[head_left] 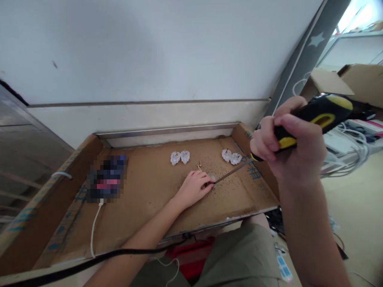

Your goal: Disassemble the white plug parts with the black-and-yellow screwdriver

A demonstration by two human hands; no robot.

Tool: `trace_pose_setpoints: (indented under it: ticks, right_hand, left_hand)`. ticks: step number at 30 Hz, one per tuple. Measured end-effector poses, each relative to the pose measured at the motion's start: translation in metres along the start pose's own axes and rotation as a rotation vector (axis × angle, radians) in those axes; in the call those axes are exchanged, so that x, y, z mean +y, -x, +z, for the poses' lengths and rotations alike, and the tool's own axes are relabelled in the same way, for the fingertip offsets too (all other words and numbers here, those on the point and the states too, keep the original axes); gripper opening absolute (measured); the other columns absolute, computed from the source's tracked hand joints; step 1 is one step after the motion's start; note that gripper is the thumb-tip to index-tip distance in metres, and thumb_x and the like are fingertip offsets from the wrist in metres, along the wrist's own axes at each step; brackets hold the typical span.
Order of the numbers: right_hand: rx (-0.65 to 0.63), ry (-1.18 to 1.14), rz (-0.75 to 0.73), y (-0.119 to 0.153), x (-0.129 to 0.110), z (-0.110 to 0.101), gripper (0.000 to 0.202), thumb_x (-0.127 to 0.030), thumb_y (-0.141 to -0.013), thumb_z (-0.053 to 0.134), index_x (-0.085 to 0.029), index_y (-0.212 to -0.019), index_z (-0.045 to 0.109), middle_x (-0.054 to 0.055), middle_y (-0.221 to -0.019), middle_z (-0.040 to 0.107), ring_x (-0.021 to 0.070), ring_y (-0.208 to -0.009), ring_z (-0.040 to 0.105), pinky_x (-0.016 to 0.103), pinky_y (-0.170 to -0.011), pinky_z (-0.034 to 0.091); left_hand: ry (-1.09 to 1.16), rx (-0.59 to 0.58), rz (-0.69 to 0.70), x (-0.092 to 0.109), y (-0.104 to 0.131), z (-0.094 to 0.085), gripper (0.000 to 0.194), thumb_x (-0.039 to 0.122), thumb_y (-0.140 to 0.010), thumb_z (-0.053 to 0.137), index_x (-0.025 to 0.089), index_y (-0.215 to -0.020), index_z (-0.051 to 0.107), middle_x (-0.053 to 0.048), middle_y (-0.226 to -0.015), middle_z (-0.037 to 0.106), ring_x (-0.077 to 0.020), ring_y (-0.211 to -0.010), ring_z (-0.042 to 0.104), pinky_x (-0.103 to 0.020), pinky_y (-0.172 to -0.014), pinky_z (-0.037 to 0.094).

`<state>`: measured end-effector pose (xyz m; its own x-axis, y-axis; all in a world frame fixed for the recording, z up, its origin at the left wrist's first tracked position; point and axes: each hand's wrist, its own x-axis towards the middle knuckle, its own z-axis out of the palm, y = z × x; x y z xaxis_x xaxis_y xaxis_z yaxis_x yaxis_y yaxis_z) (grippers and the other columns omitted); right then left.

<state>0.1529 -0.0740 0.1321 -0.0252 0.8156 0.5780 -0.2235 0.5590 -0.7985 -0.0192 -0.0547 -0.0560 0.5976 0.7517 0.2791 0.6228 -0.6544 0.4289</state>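
Observation:
Raised at the right, my right hand (290, 147) is wrapped round the black and yellow handle of a screwdriver (233, 171). Its shaft slants down left to the fingertips of my left hand (196, 186). My left hand rests on the cardboard with its fingers closed round a small piece, too hidden to name. Scattered dark specks lie round it. Just above are small brass-coloured pieces (200, 164). A pair of clear plug parts with pins (180, 157) lies behind my left hand, and another pair (231, 156) sits farther right, behind the shaft.
The cardboard tray (143, 223) has raised sides. A blurred-out device (109, 177) with a white cable lies at its left. A black cable (125, 252) crosses the front edge. White wall panels stand behind; boxes and coiled white cables (353, 155) are at the right.

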Motion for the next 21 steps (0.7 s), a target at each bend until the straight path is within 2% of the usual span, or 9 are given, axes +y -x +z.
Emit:
trace_pose_setpoints:
  ticks: [3, 7, 10, 13, 14, 15, 17, 19, 21]
  right_hand:
    - [-0.274, -0.095, 0.133, -0.005, -0.005, -0.006, 0.026, -0.033, -0.070, 0.060, -0.020, -0.068, 0.037, -0.009, -0.040, 0.035, 0.0050, -0.029, 0.028, 0.018, -0.030, 0.026]
    - [-0.494, -0.173, 0.225, -0.021, -0.001, -0.017, 0.032, -0.040, -0.067, 0.060, -0.021, -0.069, 0.035, -0.011, -0.038, 0.033, 0.0057, -0.027, 0.026, 0.019, -0.028, 0.026]
    - [-0.702, -0.258, 0.227, -0.035, 0.010, -0.026, 0.036, -0.045, -0.068, 0.060, -0.021, -0.068, 0.033, -0.011, -0.035, 0.033, 0.0057, -0.025, 0.027, 0.019, -0.028, 0.028]
    - [-0.956, -0.410, 0.145, -0.048, 0.022, -0.029, 0.044, -0.053, -0.065, 0.063, -0.021, -0.069, 0.032, -0.013, -0.033, 0.032, 0.0046, -0.024, 0.026, 0.017, -0.028, 0.030]
    - [-1.004, -0.439, 0.121, -0.051, 0.025, -0.029, 0.046, -0.055, -0.065, 0.062, -0.021, -0.069, 0.032, -0.014, -0.033, 0.031, 0.0040, -0.023, 0.025, 0.016, -0.027, 0.029]
    - [-0.995, -0.425, 0.112, -0.054, 0.028, -0.028, 0.047, -0.059, -0.066, 0.060, -0.021, -0.069, 0.031, -0.014, -0.033, 0.029, 0.0034, -0.023, 0.023, 0.016, -0.027, 0.027]
    - [-0.833, -0.298, 0.141, -0.056, 0.028, -0.024, 0.051, -0.066, -0.066, 0.055, -0.021, -0.068, 0.031, -0.014, -0.035, 0.028, 0.0030, -0.025, 0.022, 0.016, -0.027, 0.025]
    - [-0.610, -0.134, 0.171, -0.053, 0.024, -0.022, 0.050, -0.066, -0.066, 0.056, -0.020, -0.067, 0.036, -0.010, -0.042, 0.039, 0.0045, -0.032, 0.035, 0.018, -0.031, 0.033]
    - [-0.384, 0.091, 0.122, -0.048, 0.017, -0.021, 0.041, -0.054, -0.067, 0.064, -0.016, -0.072, 0.047, -0.003, -0.056, 0.053, 0.0069, -0.048, 0.051, 0.021, -0.043, 0.044]
  left_hand:
    - [0.002, -0.001, -0.002, 0.000, 0.000, -0.001, 0.017, 0.028, -0.090, 0.050, 0.024, -0.097, 0.065, 0.000, -0.094, 0.066, -0.0167, -0.095, 0.055, -0.032, -0.086, 0.035]
    - [0.004, 0.001, 0.001, 0.000, 0.000, -0.001, 0.017, 0.030, -0.091, 0.050, 0.024, -0.097, 0.064, -0.001, -0.094, 0.066, -0.0169, -0.094, 0.055, -0.032, -0.085, 0.035]
    - [0.002, -0.002, 0.008, 0.001, 0.000, -0.001, 0.016, 0.031, -0.091, 0.050, 0.024, -0.095, 0.064, 0.000, -0.093, 0.066, -0.0172, -0.092, 0.055, -0.032, -0.084, 0.036]
    - [0.004, 0.005, 0.008, 0.001, 0.000, -0.001, 0.015, 0.030, -0.090, 0.051, 0.023, -0.094, 0.063, 0.000, -0.094, 0.066, -0.0172, -0.093, 0.055, -0.032, -0.083, 0.036]
    - [0.004, 0.009, 0.006, 0.001, 0.000, 0.000, 0.014, 0.030, -0.090, 0.051, 0.023, -0.095, 0.063, 0.000, -0.094, 0.066, -0.0171, -0.093, 0.055, -0.032, -0.083, 0.036]
    - [0.003, 0.014, 0.005, 0.001, 0.000, 0.000, 0.014, 0.029, -0.090, 0.052, 0.023, -0.095, 0.063, 0.000, -0.094, 0.066, -0.0170, -0.093, 0.055, -0.031, -0.083, 0.036]
    - [-0.003, 0.020, 0.003, 0.001, 0.001, 0.001, 0.014, 0.029, -0.090, 0.052, 0.023, -0.095, 0.063, 0.000, -0.094, 0.066, -0.0169, -0.093, 0.055, -0.031, -0.083, 0.036]
    - [-0.004, 0.024, 0.000, 0.001, 0.001, 0.001, 0.014, 0.029, -0.089, 0.052, 0.022, -0.095, 0.063, 0.000, -0.095, 0.066, -0.0171, -0.093, 0.056, -0.032, -0.083, 0.036]
    - [0.003, 0.027, -0.003, 0.002, 0.001, 0.001, 0.014, 0.028, -0.089, 0.053, 0.022, -0.095, 0.063, -0.001, -0.096, 0.066, -0.0170, -0.094, 0.056, -0.032, -0.084, 0.036]
